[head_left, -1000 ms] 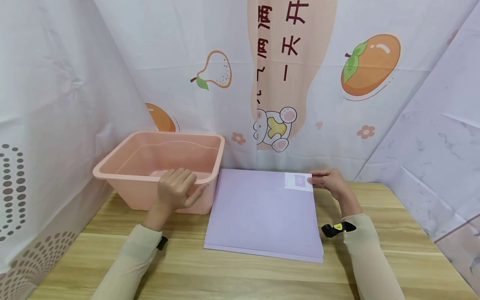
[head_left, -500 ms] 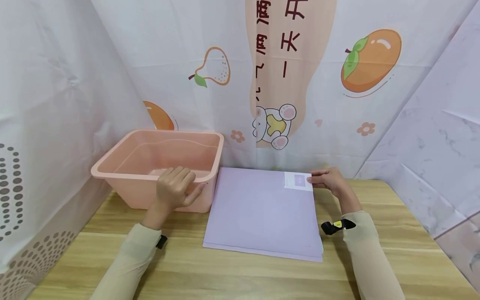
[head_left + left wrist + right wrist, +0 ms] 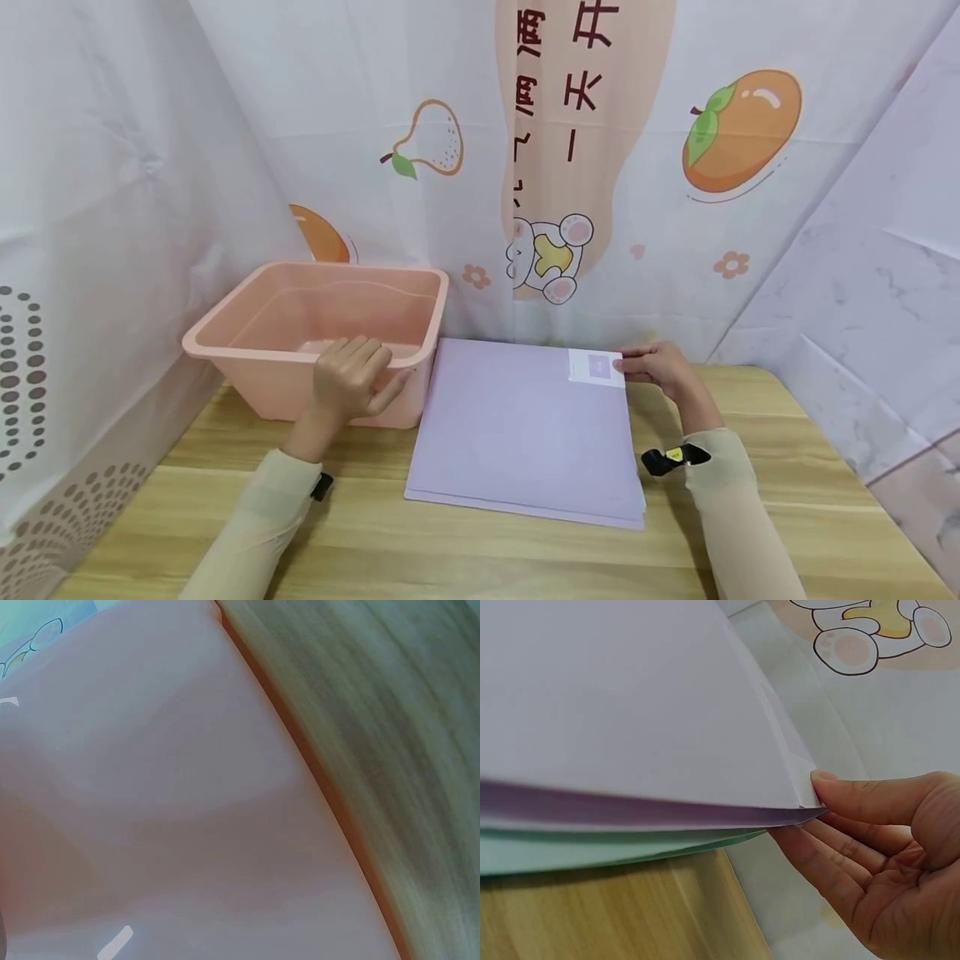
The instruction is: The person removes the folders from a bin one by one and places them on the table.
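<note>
A flat purple folder [image 3: 525, 425], with a white label [image 3: 596, 367] at its far right corner, lies on the table. My right hand [image 3: 656, 367] pinches that labelled corner. In the right wrist view the thumb [image 3: 870, 796] presses from above and the other fingers are below. Beneath the purple layers a green folder [image 3: 622, 851] shows. On the left stands a pink plastic basin [image 3: 247, 385]; my left hand [image 3: 352, 375] grips its near rim, fingers curled over the edge. The left wrist view shows mostly the basin's pink wall [image 3: 172, 772], with no hand clearly visible.
Everything stands on a wood-grain table [image 3: 390, 546]. A white printed cloth [image 3: 337, 75] hangs behind it, and more cloth hangs at both sides. The basin stands directly beside the folder's left edge.
The purple folder and my right hand have shifted very slightly toward the near side. My left hand stays on the basin rim.
</note>
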Demonstrator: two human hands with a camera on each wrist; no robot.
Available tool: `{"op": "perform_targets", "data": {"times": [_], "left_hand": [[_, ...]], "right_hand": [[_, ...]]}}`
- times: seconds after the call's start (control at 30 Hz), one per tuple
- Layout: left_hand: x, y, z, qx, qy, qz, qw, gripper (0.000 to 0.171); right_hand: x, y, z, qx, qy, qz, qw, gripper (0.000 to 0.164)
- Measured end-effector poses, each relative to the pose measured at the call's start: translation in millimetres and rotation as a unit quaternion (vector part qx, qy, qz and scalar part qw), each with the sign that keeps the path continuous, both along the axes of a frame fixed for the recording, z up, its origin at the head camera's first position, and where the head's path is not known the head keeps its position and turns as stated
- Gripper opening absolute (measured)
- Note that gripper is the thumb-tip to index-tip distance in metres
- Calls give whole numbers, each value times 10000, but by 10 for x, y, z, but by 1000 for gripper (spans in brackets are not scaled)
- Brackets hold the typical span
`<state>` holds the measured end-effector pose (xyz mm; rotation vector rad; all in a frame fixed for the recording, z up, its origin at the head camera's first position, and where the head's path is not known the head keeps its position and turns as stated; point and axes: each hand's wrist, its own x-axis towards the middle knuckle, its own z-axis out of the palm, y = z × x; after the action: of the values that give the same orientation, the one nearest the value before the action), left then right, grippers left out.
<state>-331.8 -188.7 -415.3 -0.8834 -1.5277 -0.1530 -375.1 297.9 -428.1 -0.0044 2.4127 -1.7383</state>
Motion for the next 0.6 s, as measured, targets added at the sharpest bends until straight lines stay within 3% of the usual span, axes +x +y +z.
{"op": "perform_targets", "data": {"times": [0.6], "left_hand": [[-20, -3, 9, 84, 37, -60, 9999, 47]], "right_hand": [[-19, -8, 31, -46, -114, -11, 9999, 57]]}}
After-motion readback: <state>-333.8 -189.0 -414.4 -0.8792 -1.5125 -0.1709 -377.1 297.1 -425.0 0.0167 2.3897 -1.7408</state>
